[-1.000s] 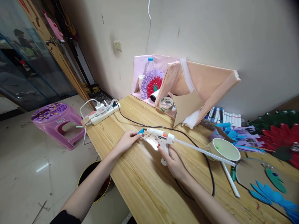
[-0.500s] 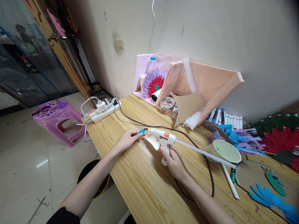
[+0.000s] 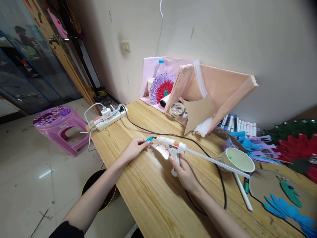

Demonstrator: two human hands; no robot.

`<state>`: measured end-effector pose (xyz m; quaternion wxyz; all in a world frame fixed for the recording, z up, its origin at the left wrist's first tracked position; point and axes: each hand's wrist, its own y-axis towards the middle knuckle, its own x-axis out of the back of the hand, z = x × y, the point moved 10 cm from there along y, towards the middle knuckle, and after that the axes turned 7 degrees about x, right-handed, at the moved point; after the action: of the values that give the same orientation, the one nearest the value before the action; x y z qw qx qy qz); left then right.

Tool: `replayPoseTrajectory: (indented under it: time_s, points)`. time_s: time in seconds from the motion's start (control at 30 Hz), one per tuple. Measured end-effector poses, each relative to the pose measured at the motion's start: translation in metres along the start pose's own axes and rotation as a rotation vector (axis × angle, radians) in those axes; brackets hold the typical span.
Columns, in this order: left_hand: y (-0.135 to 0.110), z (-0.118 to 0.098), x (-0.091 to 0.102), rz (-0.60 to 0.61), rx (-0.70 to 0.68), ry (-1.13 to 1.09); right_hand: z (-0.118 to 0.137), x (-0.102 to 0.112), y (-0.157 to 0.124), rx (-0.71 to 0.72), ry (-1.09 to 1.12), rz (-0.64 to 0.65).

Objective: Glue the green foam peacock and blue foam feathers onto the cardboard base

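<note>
My right hand [image 3: 184,170] is wrapped round the handle of a white hot glue gun [image 3: 170,145], with a long clear glue stick [image 3: 213,160] sticking out of its back end. The gun's nozzle points left, at a small blue piece [image 3: 149,139], perhaps folded paper. Thumb and fingers of my left hand [image 3: 135,148] pinch that piece just above the table. Whether nozzle and piece touch, I cannot tell. A black cord [image 3: 198,142] runs over the table behind the gun and curls round past my right forearm.
A power strip [image 3: 112,119] lies at the table's left edge. Behind stand a pink box [image 3: 218,82], a tape roll [image 3: 176,110] and cut cardboard [image 3: 199,112]. To the right are a paper cup [image 3: 239,160], markers [image 3: 244,127], and cardboard with blue petals [image 3: 287,208]. A bin [image 3: 85,185] and stool [image 3: 55,130] stand left.
The view has shifted very slightly. The blue piece in my left hand is tilted up a little more at the nozzle; my right hand keeps its hold on the glue gun.
</note>
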<state>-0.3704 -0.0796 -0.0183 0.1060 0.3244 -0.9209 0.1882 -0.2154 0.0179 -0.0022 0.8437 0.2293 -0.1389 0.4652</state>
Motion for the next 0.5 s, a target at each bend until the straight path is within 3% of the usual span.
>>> replayPoseTrajectory:
  time_s: [0.33,0.5]
  points:
    - [-0.003,-0.001,0.004,-0.01,0.03,-0.029,0.017,0.003,0.007,0.106,-0.129,0.023]
    - [-0.01,0.006,0.006,0.042,0.078,-0.135,0.017,0.006,0.028,0.127,-0.184,-0.062]
